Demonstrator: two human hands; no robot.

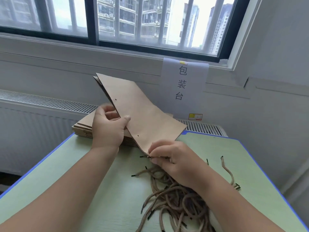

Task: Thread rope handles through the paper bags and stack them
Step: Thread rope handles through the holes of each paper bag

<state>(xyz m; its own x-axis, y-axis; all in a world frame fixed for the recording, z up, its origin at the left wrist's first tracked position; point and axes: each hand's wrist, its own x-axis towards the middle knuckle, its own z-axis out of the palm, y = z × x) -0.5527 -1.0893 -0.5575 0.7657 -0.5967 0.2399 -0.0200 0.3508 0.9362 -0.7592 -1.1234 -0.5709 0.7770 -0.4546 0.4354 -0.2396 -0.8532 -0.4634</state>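
A barred window (pixel 127 22) fills the top of the frame, with a white radiator (pixel 41 114) below it on the left and a paper sign (pixel 184 84) with printed characters taped under the sill at upper right. A pale green table (pixel 93 173) with a blue edge takes up the lower half.

A stack of flat paper bags (pixel 83 128) is seen at the far left of the table. In front of it, at the centre of the frame, one flat brown paper bag (pixel 142 111) is held raised and tilted. Its long punched edge runs diagonally from upper left to lower centre, with two holes (pixel 115 99) along it.

That edge is gripped between the holes by the left hand (pixel 107 129), thumb pressed on the front face and fingers curled behind. At the bag's lowest corner, a rope handle (pixel 145 156) is pinched near its black tip by the closed fingers of the right hand (pixel 173 158).

A tangled pile of rope handles (pixel 175 198) lies at lower centre-right, partly covered by the right forearm. A single rope (pixel 228 171) lies apart at the right.
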